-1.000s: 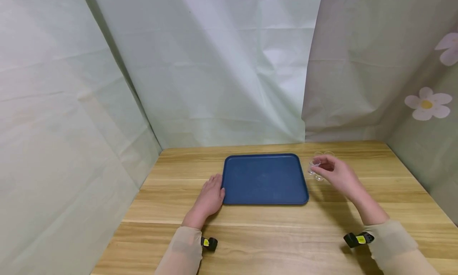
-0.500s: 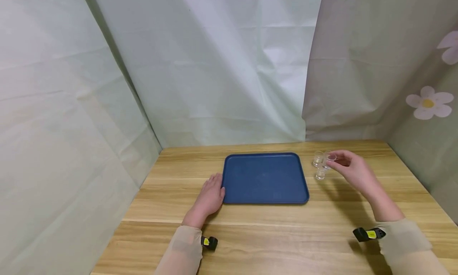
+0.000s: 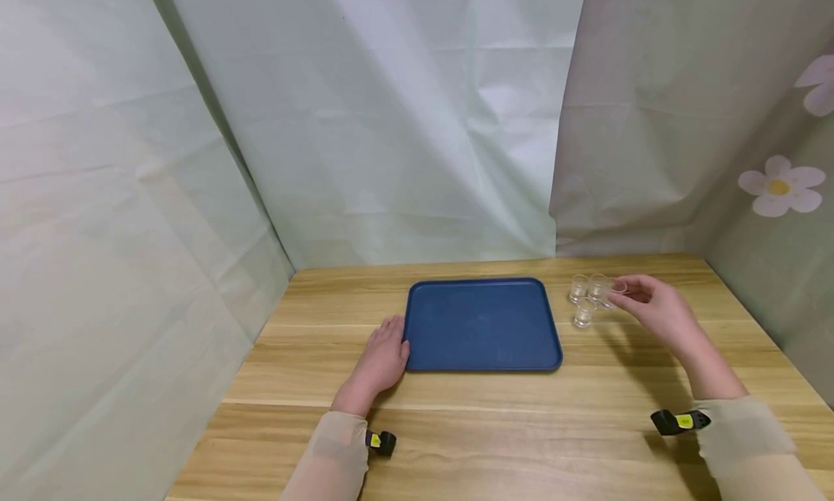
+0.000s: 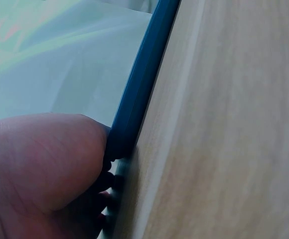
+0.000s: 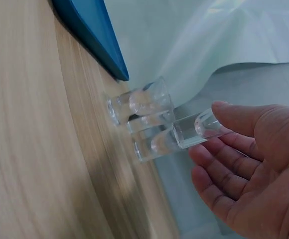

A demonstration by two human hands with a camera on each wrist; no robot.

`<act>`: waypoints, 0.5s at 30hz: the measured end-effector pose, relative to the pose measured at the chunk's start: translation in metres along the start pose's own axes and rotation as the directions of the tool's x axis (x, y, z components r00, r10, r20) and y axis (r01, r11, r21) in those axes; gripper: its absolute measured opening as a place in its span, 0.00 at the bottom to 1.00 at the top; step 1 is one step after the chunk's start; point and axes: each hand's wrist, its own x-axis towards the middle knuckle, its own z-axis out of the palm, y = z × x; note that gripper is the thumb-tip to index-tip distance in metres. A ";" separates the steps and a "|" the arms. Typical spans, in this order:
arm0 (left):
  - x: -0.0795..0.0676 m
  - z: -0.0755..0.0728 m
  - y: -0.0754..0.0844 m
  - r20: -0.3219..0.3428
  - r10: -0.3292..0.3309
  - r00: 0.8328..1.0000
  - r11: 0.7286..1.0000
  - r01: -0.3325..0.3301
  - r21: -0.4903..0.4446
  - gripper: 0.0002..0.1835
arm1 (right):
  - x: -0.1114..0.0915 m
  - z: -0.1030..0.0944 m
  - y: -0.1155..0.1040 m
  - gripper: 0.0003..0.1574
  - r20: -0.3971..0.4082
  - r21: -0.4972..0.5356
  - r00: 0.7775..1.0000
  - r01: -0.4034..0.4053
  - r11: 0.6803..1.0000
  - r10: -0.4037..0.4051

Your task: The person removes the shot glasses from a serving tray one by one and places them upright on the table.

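Observation:
My right hand (image 3: 654,311) pinches a small clear shot glass (image 5: 198,130) between thumb and fingers, near its rim. In the right wrist view its base sits farther from the tabletop than those of the glasses beside it. Just left of it, three more shot glasses stand upright in a close cluster: one at the back left (image 3: 578,289), one at the back right (image 3: 597,288), one in front (image 3: 583,315). My left hand (image 3: 381,358) lies with extended fingers along the left edge of a blue rectangular tray (image 3: 482,327), its thumb (image 4: 60,159) against the tray's side.
A wooden table (image 3: 482,436) carries everything. Pale green cloth (image 3: 404,161) hangs behind and on both sides, with white flowers (image 3: 778,187) on the right part. The standing glasses are close to the tray's right edge. Black wrist cameras (image 3: 679,421) are strapped over the sleeves.
My right hand has moved right and slightly back with its glass, from left of the cluster to its right side. The left hand and the tray have stayed put.

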 end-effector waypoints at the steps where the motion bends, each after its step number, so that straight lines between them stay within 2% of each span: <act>1: 0.000 0.000 0.000 -0.004 0.004 1.000 1.000 -0.004 0.000 0.32 | 0.000 0.000 0.002 0.36 -0.001 -0.004 1.000 0.000 1.000 0.000; 8: -0.001 0.001 -0.001 -0.016 0.016 1.000 1.000 -0.016 0.006 0.31 | 0.003 -0.001 0.012 0.32 0.001 -0.043 1.000 -0.014 0.999 0.014; 15: -0.001 0.000 0.000 -0.017 0.017 1.000 1.000 -0.017 0.000 0.31 | 0.003 0.004 0.020 0.33 0.038 -0.054 0.999 -0.011 0.998 0.014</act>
